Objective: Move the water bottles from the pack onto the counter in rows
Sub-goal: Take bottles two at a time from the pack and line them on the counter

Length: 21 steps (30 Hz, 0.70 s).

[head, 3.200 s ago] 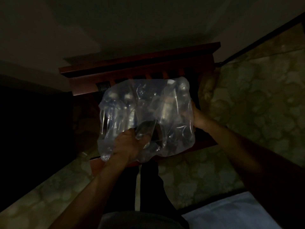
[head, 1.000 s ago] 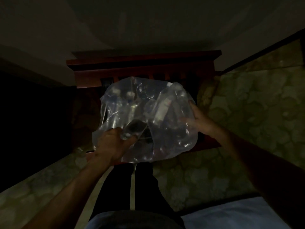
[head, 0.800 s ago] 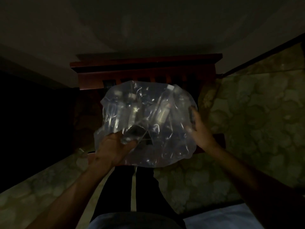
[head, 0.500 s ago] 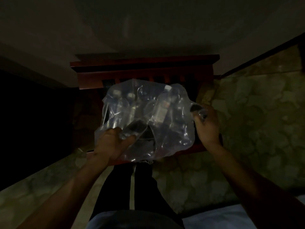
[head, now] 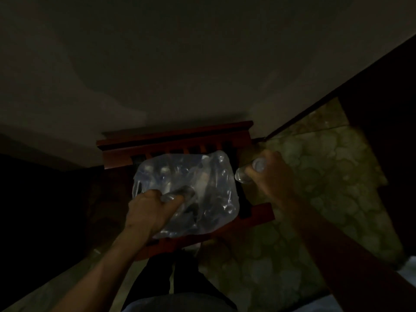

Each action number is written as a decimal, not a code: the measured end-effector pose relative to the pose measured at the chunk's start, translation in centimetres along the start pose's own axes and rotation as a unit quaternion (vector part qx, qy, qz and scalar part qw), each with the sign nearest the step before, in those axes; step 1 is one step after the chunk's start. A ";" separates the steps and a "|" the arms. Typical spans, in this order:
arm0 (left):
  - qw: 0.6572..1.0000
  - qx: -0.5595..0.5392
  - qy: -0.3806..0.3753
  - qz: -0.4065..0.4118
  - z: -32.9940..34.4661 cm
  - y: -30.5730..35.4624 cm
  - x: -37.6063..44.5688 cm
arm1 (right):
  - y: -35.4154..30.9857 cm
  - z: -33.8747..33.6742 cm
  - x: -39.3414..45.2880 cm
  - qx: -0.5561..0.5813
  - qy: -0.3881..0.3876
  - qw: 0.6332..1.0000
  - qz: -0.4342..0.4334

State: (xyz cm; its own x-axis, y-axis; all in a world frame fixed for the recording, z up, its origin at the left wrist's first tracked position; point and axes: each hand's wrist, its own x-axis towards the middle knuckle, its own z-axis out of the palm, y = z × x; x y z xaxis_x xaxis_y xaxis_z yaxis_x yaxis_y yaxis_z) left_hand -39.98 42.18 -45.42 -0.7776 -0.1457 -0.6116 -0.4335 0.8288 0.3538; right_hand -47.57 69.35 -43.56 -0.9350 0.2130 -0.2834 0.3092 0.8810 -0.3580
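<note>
A clear plastic pack of water bottles (head: 209, 192) rests on a dark red wooden chair (head: 258, 216) in a dim room. Several bottles show faintly through the wrap. My left hand (head: 153, 210) grips the torn wrap at the pack's near left side. My right hand (head: 270, 174) is to the right of the pack, clear of it, closed around a water bottle (head: 247, 173) with its cap end pointing toward me. No counter is in view.
The chair's slatted back (head: 175, 143) stands against a pale wall. Patterned greenish floor (head: 315, 199) spreads to the right. A dark shape (head: 382, 131) fills the far right, and a pale cloth (head: 405, 300) lies at the bottom right. My legs are below the chair.
My right hand left the pack's right side and drew one bottle out to the right. My left hand kept its hold on the wrap. The pack sagged lower on the chair.
</note>
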 end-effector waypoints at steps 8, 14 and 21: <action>0.981 -0.195 -0.011 0.017 -7.5 1.0 -3.5 | -4.5 -5.5 -1.6 0.254 0.073 0.954 0.146; 0.914 -0.400 -0.034 0.066 -10.6 1.4 -6.2 | -8.0 -7.2 -6.1 0.592 -0.025 0.763 0.258; 0.850 -0.502 -0.110 0.120 -13.2 2.9 -10.0 | -10.6 -9.9 -12.2 0.759 -0.094 0.633 0.119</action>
State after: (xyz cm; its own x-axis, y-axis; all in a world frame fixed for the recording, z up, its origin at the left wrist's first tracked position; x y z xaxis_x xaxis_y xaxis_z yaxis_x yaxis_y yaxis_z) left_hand -39.50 38.93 -28.95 -0.8425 0.1576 -0.5151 -0.5302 -0.0738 0.8446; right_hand -41.12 61.61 -27.55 -0.8374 0.0833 -0.5401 0.3818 -0.6179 -0.6873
